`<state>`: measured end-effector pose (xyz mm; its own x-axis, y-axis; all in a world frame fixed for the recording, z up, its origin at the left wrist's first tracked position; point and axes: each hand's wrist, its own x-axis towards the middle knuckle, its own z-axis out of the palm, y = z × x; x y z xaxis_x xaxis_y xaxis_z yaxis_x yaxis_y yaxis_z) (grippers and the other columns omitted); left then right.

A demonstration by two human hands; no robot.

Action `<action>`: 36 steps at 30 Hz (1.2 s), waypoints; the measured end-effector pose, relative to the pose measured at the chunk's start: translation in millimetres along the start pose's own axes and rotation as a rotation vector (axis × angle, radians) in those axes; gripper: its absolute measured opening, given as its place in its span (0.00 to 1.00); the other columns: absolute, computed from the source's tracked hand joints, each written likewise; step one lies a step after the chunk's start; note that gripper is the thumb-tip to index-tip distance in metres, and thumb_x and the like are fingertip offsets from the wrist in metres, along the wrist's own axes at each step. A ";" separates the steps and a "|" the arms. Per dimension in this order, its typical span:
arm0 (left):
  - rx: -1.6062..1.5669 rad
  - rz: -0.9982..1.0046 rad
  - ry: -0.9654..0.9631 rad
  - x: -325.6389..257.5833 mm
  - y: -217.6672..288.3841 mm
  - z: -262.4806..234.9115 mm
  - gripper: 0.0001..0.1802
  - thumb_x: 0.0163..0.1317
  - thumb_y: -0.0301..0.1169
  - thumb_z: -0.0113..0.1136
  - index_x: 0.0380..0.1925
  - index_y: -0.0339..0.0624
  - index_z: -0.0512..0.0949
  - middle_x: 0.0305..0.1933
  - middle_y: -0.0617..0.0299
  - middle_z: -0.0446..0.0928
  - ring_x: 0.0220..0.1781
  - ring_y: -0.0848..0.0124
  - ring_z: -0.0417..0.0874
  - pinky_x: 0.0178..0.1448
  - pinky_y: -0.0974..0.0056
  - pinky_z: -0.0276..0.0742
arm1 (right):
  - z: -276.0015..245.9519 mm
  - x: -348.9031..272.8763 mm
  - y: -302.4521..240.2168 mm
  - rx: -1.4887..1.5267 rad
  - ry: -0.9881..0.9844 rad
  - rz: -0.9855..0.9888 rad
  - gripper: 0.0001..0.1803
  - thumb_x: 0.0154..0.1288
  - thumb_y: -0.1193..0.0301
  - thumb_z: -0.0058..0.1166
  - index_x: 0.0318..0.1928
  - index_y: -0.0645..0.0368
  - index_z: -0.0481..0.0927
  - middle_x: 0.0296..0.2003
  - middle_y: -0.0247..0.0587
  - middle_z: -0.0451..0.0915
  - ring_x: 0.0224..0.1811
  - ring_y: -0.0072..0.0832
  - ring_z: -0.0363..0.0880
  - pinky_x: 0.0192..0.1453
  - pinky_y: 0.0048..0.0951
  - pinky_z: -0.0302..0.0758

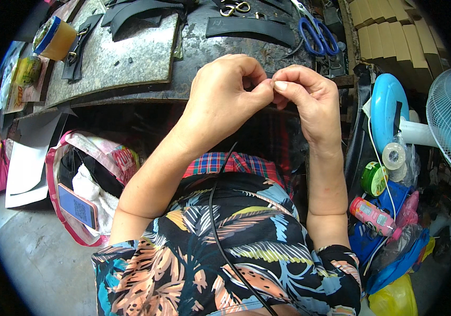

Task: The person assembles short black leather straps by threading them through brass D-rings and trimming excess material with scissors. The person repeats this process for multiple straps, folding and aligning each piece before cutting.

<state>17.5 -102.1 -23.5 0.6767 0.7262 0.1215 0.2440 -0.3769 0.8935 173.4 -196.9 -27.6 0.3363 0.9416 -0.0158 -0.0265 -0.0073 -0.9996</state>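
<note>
My left hand (225, 89) and my right hand (312, 100) meet fingertip to fingertip in front of the workbench edge. Both are closed in a pinch; whatever lies between the fingers is hidden or too small to make out. Just beyond them on the dark bench lies a flat black strap (249, 31), with gold metal clasps (235, 8) behind it. Blue-handled scissors (312, 37) rest to its right. More black straps (136, 16) are piled on a grey slab (146, 47) at the left, where one black strap with a metal clasp (80, 47) lies apart.
A jar (56, 39) stands at the far left. Below it, a pink-trimmed bag (54, 184) holds a phone (78, 208) and cloths. To my right are a blue-and-white fan (444, 118), a pink bottle (372, 215), plastic bags and stacked cardboard (394, 42). A black cable (217, 221) crosses my shirt.
</note>
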 end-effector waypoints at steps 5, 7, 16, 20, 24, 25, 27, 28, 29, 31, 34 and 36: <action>-0.007 0.094 0.061 1.7 -4.5 0.8 0.07 0.63 0.27 0.65 0.34 0.32 0.82 0.27 0.66 0.78 0.29 0.82 0.74 0.33 0.73 0.70 | 9.3 -1.2 0.3 -0.090 0.047 -0.040 0.04 0.67 0.75 0.62 0.39 0.63 0.84 0.30 0.29 0.83 0.30 0.14 0.79 0.35 0.18 0.78; -0.084 0.054 0.051 1.1 -5.8 -1.1 0.06 0.64 0.26 0.63 0.35 0.32 0.82 0.28 0.67 0.78 0.30 0.81 0.74 0.34 0.73 0.71 | 12.2 -1.3 1.9 -0.104 0.077 -0.100 0.04 0.67 0.76 0.63 0.39 0.64 0.83 0.30 0.29 0.82 0.30 0.14 0.79 0.36 0.19 0.78; -0.074 0.182 0.084 -0.1 -11.9 -0.8 0.05 0.62 0.23 0.63 0.35 0.32 0.80 0.32 0.64 0.77 0.34 0.77 0.75 0.39 0.72 0.71 | 14.1 -2.8 -0.5 -0.391 0.140 -0.320 0.04 0.63 0.79 0.64 0.36 0.65 0.82 0.30 0.39 0.82 0.30 0.24 0.82 0.36 0.23 0.78; -0.057 0.216 0.138 0.3 -13.5 3.6 0.04 0.56 0.25 0.65 0.29 0.36 0.81 0.31 0.55 0.80 0.33 0.61 0.80 0.36 0.61 0.75 | 16.4 0.6 -1.3 -0.614 0.118 -0.506 0.04 0.64 0.82 0.58 0.39 0.68 0.80 0.31 0.39 0.80 0.31 0.20 0.75 0.37 0.23 0.73; -0.094 0.187 0.135 -0.6 -14.6 2.3 0.03 0.57 0.24 0.64 0.31 0.36 0.81 0.36 0.57 0.82 0.35 0.66 0.80 0.38 0.63 0.76 | 16.7 2.6 -0.3 -0.607 0.072 -0.398 0.04 0.65 0.79 0.57 0.39 0.67 0.80 0.31 0.39 0.78 0.33 0.22 0.75 0.38 0.24 0.73; -0.102 0.198 0.136 -0.3 -15.3 1.0 0.03 0.59 0.24 0.63 0.32 0.36 0.81 0.38 0.58 0.82 0.36 0.69 0.79 0.39 0.65 0.76 | 14.3 5.1 -2.0 -0.601 0.043 -0.410 0.04 0.66 0.79 0.57 0.40 0.67 0.80 0.31 0.38 0.78 0.33 0.22 0.76 0.39 0.24 0.73; -0.247 0.190 0.085 2.5 -17.7 -1.6 0.03 0.62 0.23 0.60 0.35 0.36 0.81 0.41 0.62 0.81 0.36 0.76 0.76 0.39 0.71 0.72 | 0.6 11.8 -11.0 -0.578 -0.107 -0.376 0.07 0.69 0.74 0.57 0.41 0.67 0.81 0.32 0.38 0.78 0.35 0.21 0.76 0.41 0.24 0.73; -0.306 0.172 0.051 2.9 -18.8 -3.1 0.04 0.65 0.22 0.59 0.37 0.35 0.81 0.43 0.65 0.80 0.35 0.80 0.73 0.39 0.74 0.70 | -11.1 18.0 -18.3 -0.570 -0.139 -0.356 0.09 0.70 0.71 0.58 0.42 0.67 0.81 0.34 0.38 0.78 0.37 0.21 0.76 0.43 0.24 0.73; -0.341 0.163 0.046 3.2 -20.1 -4.4 0.04 0.66 0.23 0.58 0.38 0.36 0.81 0.43 0.65 0.80 0.36 0.82 0.73 0.38 0.75 0.70 | -23.7 27.0 -25.4 -0.558 -0.189 -0.332 0.11 0.70 0.68 0.59 0.43 0.66 0.82 0.35 0.39 0.79 0.38 0.22 0.77 0.44 0.23 0.73; -0.393 0.098 0.026 3.3 -22.4 -6.2 0.06 0.68 0.26 0.57 0.39 0.36 0.81 0.44 0.67 0.80 0.37 0.84 0.72 0.38 0.76 0.69 | -47.4 50.1 -33.4 -0.946 0.081 -0.394 0.15 0.71 0.61 0.57 0.46 0.61 0.83 0.39 0.39 0.82 0.42 0.26 0.81 0.47 0.27 0.74; -0.429 0.078 0.070 4.6 -24.8 -6.3 0.06 0.70 0.29 0.58 0.39 0.38 0.82 0.45 0.66 0.80 0.38 0.83 0.74 0.39 0.76 0.71 | -77.1 75.5 -33.1 -1.429 0.262 -0.137 0.21 0.69 0.51 0.56 0.53 0.51 0.84 0.39 0.41 0.84 0.43 0.37 0.84 0.48 0.38 0.77; -0.505 0.045 0.095 4.0 -25.2 -6.1 0.06 0.69 0.29 0.60 0.39 0.38 0.82 0.42 0.67 0.80 0.37 0.83 0.75 0.38 0.75 0.72 | -87.3 86.1 -24.5 -1.527 0.211 -0.056 0.22 0.68 0.51 0.57 0.52 0.50 0.84 0.37 0.41 0.85 0.42 0.38 0.85 0.47 0.39 0.77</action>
<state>9.8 -86.2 -42.9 0.6070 0.7735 0.1823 -0.1657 -0.1011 0.9810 285.1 -145.0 -6.4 0.4300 0.8902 0.1504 0.9028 -0.4247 -0.0670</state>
